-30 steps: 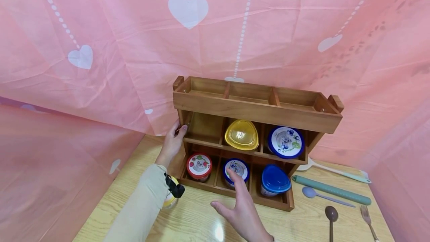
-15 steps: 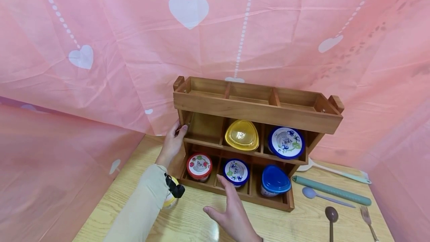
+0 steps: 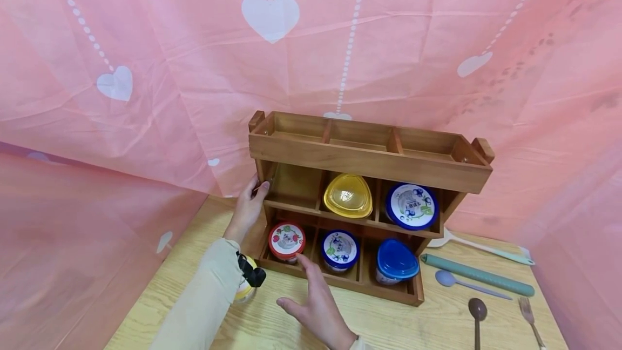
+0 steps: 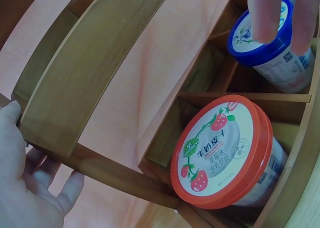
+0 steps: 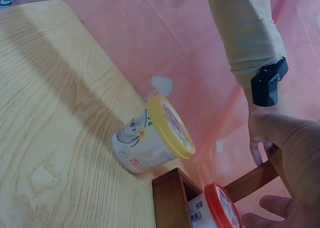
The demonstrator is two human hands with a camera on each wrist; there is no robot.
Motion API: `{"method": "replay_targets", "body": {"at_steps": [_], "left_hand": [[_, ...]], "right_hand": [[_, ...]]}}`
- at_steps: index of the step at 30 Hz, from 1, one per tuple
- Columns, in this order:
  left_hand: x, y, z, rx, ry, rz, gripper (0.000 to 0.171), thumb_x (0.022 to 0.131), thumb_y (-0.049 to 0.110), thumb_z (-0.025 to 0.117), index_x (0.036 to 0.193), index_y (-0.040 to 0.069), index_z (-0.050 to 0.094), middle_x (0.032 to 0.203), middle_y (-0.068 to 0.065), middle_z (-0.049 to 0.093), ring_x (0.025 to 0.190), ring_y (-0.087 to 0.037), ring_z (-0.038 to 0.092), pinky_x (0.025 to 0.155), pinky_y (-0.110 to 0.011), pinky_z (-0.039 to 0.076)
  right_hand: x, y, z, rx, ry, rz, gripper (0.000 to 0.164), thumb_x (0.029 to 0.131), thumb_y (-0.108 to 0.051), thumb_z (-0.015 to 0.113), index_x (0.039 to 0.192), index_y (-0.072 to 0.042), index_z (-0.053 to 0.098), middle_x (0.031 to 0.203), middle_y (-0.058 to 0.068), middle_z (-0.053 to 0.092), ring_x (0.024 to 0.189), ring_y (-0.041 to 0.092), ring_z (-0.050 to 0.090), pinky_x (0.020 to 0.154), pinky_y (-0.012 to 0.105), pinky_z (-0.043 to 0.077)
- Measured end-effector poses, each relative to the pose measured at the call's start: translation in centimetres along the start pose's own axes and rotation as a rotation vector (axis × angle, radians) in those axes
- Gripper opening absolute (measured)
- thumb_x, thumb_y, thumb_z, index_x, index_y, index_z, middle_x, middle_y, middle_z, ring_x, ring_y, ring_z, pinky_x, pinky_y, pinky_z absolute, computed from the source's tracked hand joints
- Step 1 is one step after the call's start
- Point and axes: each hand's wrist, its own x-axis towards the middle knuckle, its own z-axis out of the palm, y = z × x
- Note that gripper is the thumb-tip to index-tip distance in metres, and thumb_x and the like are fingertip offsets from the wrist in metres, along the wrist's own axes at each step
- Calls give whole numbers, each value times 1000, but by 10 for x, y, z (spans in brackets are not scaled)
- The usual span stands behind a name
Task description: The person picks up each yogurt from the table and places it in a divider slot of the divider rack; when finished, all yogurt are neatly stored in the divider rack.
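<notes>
At its left side panel, the wooden rack (image 3: 369, 162) is gripped by my left hand (image 3: 247, 210), thumb in front. My right hand (image 3: 317, 304) is spread before the lower tier, holding nothing. Its fingertips overlap the front board near a red-lidded strawberry tub (image 3: 287, 240). Beside that tub stand a blue-lidded blueberry tub (image 3: 340, 250) and a tub with a blue three-cornered lid (image 3: 397, 260). The middle tier bears a yellow-lidded container (image 3: 347, 196) and a larger blueberry tub (image 3: 412, 206). On the table, a yellow-rimmed tub (image 5: 147, 138) is partly hidden by my left forearm in the head view.
Right of the rack lie a pale long-handled utensil (image 3: 486, 249), a green rod (image 3: 478, 275), a lilac spoon (image 3: 471, 284), a brown spoon (image 3: 477, 315) and a fork (image 3: 531, 320). A pink heart-patterned cloth (image 3: 194, 42) hangs behind and at both sides.
My right hand has moved left, from in front of the small blueberry tub toward the strawberry tub, still spread. My left hand keeps its hold on the rack.
</notes>
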Motion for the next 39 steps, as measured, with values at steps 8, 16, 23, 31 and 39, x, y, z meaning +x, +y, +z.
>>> {"method": "replay_targets", "body": {"at_steps": [8, 16, 23, 31, 39], "left_hand": [[-5, 13, -2, -14, -22, -30, 55, 105, 24, 47, 155, 7, 29, 155, -21, 36, 141, -38, 37, 118, -49, 30], [-18, 38, -3, -20, -27, -32, 54, 105, 19, 47, 154, 3, 30, 153, -24, 38, 140, -39, 39, 118, -48, 31], [-17, 38, -3, -11, -24, -33, 53, 105, 18, 47, 153, 2, 31, 153, -24, 39, 139, -39, 40, 117, -49, 32], [-3, 9, 0, -27, -10, -19, 54, 105, 24, 48, 154, 8, 33, 152, -20, 41, 139, -37, 41, 117, -49, 32], [1, -2, 1, -16, 14, -7, 53, 105, 29, 49, 153, 12, 36, 150, -16, 45, 137, -33, 44, 116, -47, 35]], "right_hand": [[9, -4, 13, -5, 12, -61, 88, 79, -32, 83, 148, -5, 35, 143, 17, 48, 128, 37, 50, 103, 56, 44], [16, -3, 27, -20, -53, -29, 92, 79, -35, 83, 150, -6, 32, 146, 16, 45, 133, 33, 47, 107, 54, 43], [23, 0, 38, -50, -82, -64, 96, 78, -38, 82, 151, -6, 30, 149, 16, 42, 135, 34, 44, 108, 53, 42], [29, 0, 50, -44, -110, -65, 97, 77, -36, 84, 151, -4, 29, 150, 18, 39, 136, 35, 42, 109, 52, 41], [32, -2, 62, -44, -150, -42, 100, 77, -33, 85, 152, -6, 26, 149, 17, 39, 135, 34, 43, 109, 50, 42]]}}
